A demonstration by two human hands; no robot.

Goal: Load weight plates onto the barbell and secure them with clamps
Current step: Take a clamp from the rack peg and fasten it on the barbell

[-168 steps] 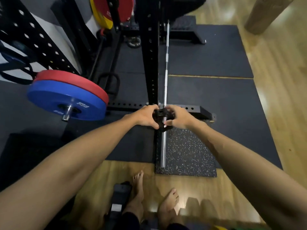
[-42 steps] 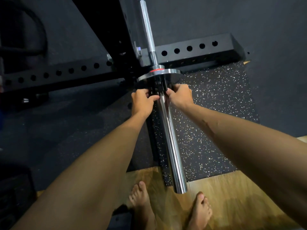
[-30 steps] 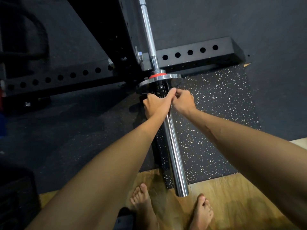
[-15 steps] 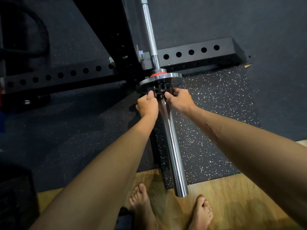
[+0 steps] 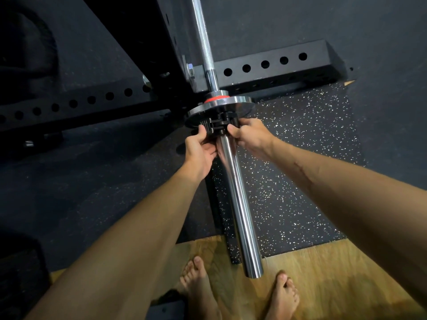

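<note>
Barbell [image 5: 238, 204] sleeve runs from the frame's lower centre up toward the rack; free end sits above the wood floor [image 5: 335, 280], just ahead of two bare feet [image 5: 201, 289].

Small chrome weight plate [image 5: 242, 106] is seated on the sleeve, up against the collar; a red ring [image 5: 216, 98] shows just behind it. Black clamp [image 5: 221, 123] is on the sleeve, touching the near face of the plate.

Left hand [image 5: 199, 153]: fingers curled onto the left side of the clamp, thumb up along its edge, palm turned partly open below it. Contact looks like a grasp.

Right hand [image 5: 250, 135]: fingers wrapped on the right side of the clamp, knuckles toward the plate. Grasping.

Whether the clamp's lever is latched cannot be told; the hands cover most of it.

Below the sleeve: speckled rubber mat [image 5: 300, 169], its near edge meeting the wood floor. Dark floor matting [image 5: 80, 192] to the left. Black rack base [image 5: 272, 65], with a row of round holes, crosses behind the plate; the bar's shaft passes over it and leaves the frame at the top edge.
</note>
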